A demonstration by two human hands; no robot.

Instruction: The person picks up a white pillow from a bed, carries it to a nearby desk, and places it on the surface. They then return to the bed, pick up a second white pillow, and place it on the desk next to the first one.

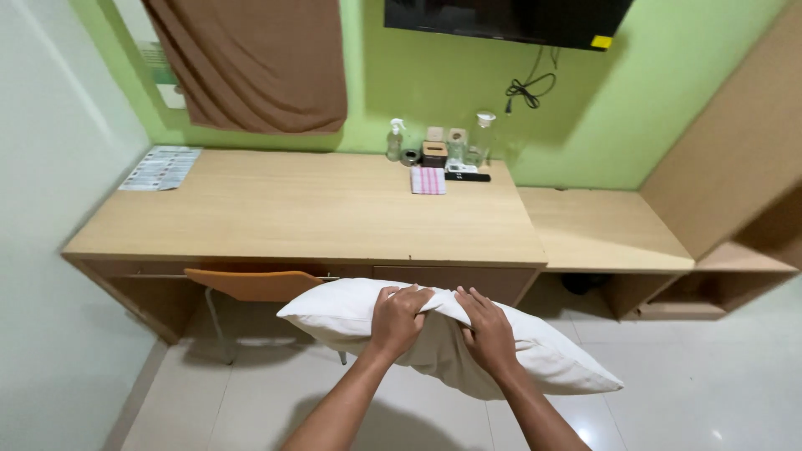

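Observation:
A white pillow (pixel 551 355) hangs in the air in front of me, above the tiled floor and just before the wooden desk (pixel 301 209). My left hand (pixel 398 320) grips its upper edge near the middle, fingers curled over the fabric. Right beside it, my right hand (pixel 486 330) clutches the same bunched edge. The pillow sags to the left and right of both hands.
An orange chair (pixel 251 286) is tucked under the desk. At the desk's back stand a spray bottle (pixel 394 140), small jars, a tissue box and a striped cloth (pixel 428 180). A lower shelf unit (pixel 601 230) lies to the right. A brown curtain and a wall screen hang above.

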